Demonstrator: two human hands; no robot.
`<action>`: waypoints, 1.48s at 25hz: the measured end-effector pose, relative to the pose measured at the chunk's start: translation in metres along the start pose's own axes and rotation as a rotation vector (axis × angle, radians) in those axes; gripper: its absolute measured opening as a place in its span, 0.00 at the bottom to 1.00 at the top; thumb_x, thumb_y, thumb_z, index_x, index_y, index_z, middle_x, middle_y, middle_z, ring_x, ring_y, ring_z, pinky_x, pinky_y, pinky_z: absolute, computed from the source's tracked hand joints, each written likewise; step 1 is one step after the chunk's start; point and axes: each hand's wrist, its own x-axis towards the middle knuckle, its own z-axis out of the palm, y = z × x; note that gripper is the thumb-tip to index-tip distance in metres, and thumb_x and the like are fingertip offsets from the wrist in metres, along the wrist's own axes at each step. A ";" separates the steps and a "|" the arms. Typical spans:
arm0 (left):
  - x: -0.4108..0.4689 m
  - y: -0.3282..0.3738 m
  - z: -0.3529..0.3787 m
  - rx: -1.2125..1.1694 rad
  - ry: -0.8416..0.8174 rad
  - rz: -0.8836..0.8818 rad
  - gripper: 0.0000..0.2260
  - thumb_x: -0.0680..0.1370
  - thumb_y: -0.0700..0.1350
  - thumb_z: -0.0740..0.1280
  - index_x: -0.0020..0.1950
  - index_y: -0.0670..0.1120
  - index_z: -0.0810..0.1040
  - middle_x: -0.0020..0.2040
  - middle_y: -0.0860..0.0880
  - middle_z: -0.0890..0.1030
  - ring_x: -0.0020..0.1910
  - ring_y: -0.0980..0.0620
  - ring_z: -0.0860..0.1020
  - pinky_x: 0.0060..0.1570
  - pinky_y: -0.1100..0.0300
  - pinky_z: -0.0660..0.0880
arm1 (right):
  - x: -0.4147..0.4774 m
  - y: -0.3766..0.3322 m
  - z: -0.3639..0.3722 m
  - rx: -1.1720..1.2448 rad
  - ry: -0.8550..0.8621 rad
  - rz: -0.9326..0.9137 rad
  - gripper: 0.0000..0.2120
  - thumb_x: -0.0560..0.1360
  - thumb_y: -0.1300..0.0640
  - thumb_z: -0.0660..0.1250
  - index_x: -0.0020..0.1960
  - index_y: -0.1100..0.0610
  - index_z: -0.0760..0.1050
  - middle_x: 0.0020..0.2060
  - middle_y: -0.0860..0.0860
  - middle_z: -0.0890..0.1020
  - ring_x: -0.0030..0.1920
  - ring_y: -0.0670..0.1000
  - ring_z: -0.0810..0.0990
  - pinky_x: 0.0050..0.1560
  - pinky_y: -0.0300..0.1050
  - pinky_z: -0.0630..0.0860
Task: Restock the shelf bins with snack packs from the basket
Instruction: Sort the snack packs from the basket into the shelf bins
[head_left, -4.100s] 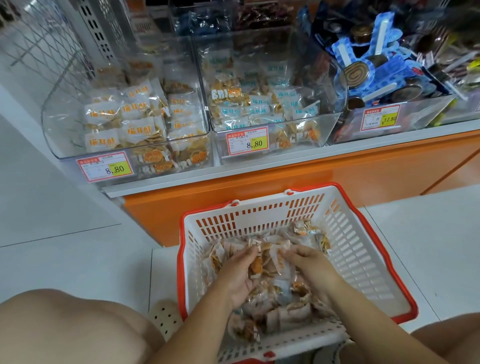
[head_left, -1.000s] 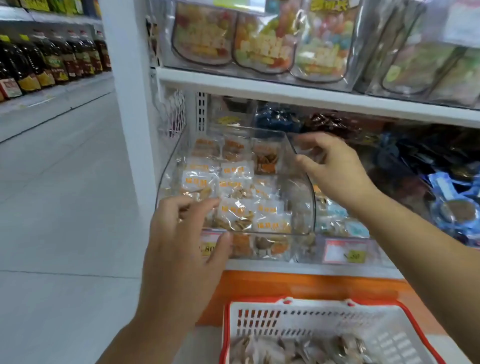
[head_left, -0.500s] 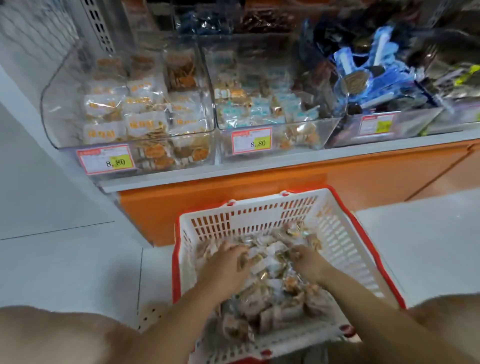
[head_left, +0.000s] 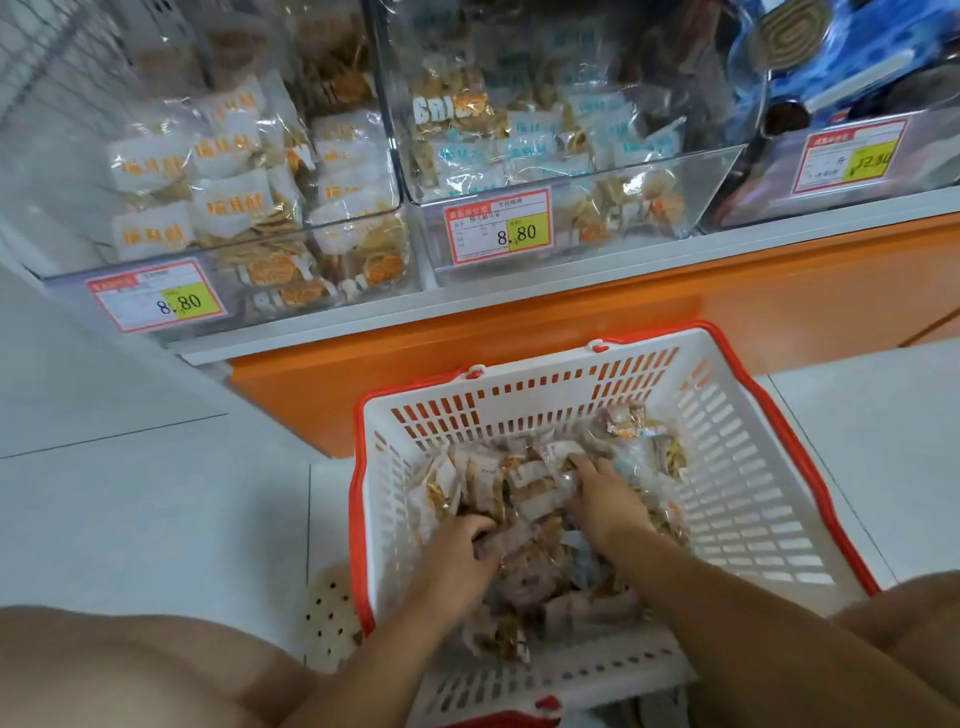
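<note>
Lower centre: left hand (head_left: 457, 564), fingers curled, grasps clear-wrapped snack packs (head_left: 530, 486) in white slotted plastic basket (head_left: 737, 499), red-rimmed; right hand (head_left: 605, 506) buried among them, grip indeterminable.

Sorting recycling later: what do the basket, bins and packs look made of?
Basket: moulded plastic, matte white, red rim, slotted walls. Bins: clear rigid plastic, perhaps acrylic, glossy glare. Packs: thin clear film with printed white panels, crinkled, shiny.
</note>
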 end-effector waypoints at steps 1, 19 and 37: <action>0.002 0.000 0.000 -0.021 0.012 -0.001 0.17 0.80 0.50 0.65 0.69 0.52 0.73 0.65 0.54 0.75 0.58 0.57 0.75 0.59 0.62 0.73 | -0.002 0.000 0.000 0.026 0.060 0.008 0.22 0.81 0.57 0.57 0.74 0.51 0.61 0.71 0.54 0.68 0.65 0.57 0.72 0.58 0.51 0.75; 0.015 0.030 -0.014 -0.583 0.068 -0.200 0.24 0.78 0.56 0.66 0.73 0.54 0.67 0.67 0.55 0.75 0.63 0.53 0.75 0.63 0.55 0.73 | -0.026 -0.025 -0.042 0.862 0.054 0.046 0.12 0.81 0.54 0.59 0.49 0.58 0.79 0.40 0.58 0.84 0.36 0.52 0.79 0.39 0.51 0.79; 0.002 0.052 -0.032 -1.095 0.046 -0.092 0.09 0.77 0.36 0.69 0.55 0.45 0.81 0.50 0.44 0.85 0.49 0.46 0.85 0.45 0.55 0.81 | -0.066 -0.029 -0.085 1.398 -0.012 -0.067 0.10 0.81 0.57 0.62 0.49 0.62 0.78 0.39 0.62 0.84 0.36 0.56 0.84 0.41 0.48 0.83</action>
